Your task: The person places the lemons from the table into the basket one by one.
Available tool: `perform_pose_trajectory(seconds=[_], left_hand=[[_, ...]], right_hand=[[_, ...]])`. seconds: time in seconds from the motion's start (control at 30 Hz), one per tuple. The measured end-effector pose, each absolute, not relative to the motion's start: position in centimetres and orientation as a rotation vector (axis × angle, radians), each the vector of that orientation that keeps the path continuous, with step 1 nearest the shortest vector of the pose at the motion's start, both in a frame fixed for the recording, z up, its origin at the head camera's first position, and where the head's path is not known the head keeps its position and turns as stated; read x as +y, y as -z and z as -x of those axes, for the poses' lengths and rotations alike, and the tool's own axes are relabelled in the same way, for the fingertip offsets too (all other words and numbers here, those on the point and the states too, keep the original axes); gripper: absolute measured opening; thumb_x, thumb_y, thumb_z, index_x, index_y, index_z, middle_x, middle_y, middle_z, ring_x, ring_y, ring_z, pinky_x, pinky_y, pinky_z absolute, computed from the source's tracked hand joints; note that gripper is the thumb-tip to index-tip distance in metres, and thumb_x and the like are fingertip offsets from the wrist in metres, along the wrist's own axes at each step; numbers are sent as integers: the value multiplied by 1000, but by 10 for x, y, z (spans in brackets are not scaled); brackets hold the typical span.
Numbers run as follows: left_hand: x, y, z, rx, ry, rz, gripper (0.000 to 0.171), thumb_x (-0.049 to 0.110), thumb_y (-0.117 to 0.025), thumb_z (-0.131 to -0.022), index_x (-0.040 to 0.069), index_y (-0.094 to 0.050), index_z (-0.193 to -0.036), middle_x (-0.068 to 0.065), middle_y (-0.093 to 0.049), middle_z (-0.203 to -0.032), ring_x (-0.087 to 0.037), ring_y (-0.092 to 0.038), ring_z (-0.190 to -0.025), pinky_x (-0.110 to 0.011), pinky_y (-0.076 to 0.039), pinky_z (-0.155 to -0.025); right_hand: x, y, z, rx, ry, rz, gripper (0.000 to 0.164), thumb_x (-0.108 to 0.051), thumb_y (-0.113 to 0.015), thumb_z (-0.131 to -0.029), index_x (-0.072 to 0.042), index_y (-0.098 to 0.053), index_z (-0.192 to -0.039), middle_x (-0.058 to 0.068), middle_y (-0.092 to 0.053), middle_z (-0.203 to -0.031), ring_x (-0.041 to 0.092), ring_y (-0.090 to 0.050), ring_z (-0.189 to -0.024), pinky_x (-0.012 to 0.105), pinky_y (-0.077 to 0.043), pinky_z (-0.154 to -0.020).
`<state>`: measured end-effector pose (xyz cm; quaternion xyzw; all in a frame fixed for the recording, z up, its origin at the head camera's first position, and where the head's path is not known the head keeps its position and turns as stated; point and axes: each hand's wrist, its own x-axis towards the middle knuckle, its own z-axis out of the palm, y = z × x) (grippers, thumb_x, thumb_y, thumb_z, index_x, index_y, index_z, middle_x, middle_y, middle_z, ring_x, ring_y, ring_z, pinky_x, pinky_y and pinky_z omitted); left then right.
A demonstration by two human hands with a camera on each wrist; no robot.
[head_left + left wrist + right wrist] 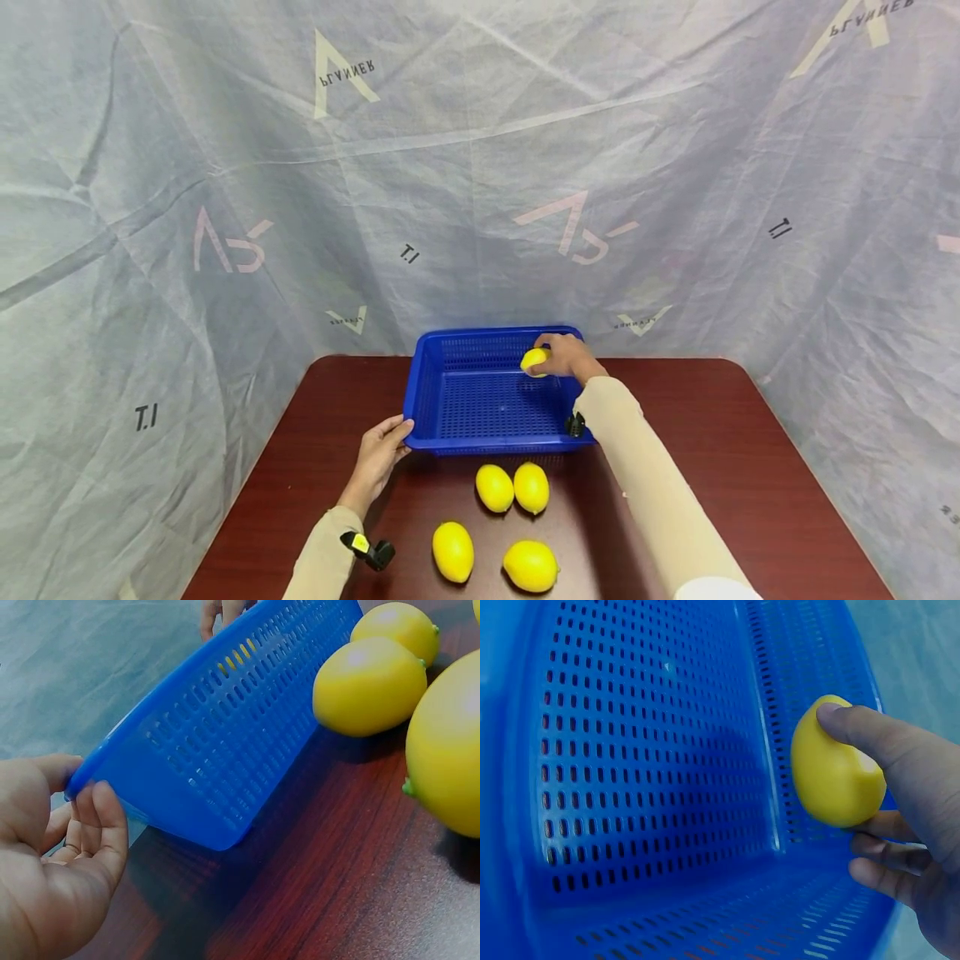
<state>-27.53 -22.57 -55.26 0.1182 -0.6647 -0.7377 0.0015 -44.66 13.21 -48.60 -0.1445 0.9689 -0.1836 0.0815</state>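
Note:
A blue slotted plastic basket [495,446] stands at the back of the table. My left hand [378,454] pinches its rim at the near left corner, thumb on top and fingers beneath, as the left wrist view [67,847] also shows. Over the basket's far right part, my right hand [564,357] grips a lemon [832,769] between thumb and fingers, above the basket floor [652,750]. In front of the basket lie two lemons side by side, a left one [495,488] and a right one [532,487].
Closer to me on the dark red table [682,433] lie two more lemons, one at left [453,552] and one at right [531,566]. Grey printed sheeting [480,208] hangs behind the table and along both sides.

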Motion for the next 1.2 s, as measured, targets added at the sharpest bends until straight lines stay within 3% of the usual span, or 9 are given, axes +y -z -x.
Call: perform_pose_trajectory(seconds=[0.7,1.2], left_hand=[[-226,553,274,-2067,2349,-370,54,18,-69,-100,-9,-50,-142,-1,-68,-98,-8,-60,-74,-19,-53,-68],[-225,553,275,-2033,2356,-346,49,16,-68,-100,-12,-53,-137,-4,-69,-97,-9,-63,-76,-21,-54,-70]], right_hand=[[113,510,455,2910,407,257,68,-48,-82,-84,-12,-59,-138,16,-64,-124,34,-61,-104,52,-52,-92],[120,491,448,2903,442,330,65,-46,-74,-93,-12,-55,-145,25,-52,-144,47,-51,-128,56,-49,-98]])
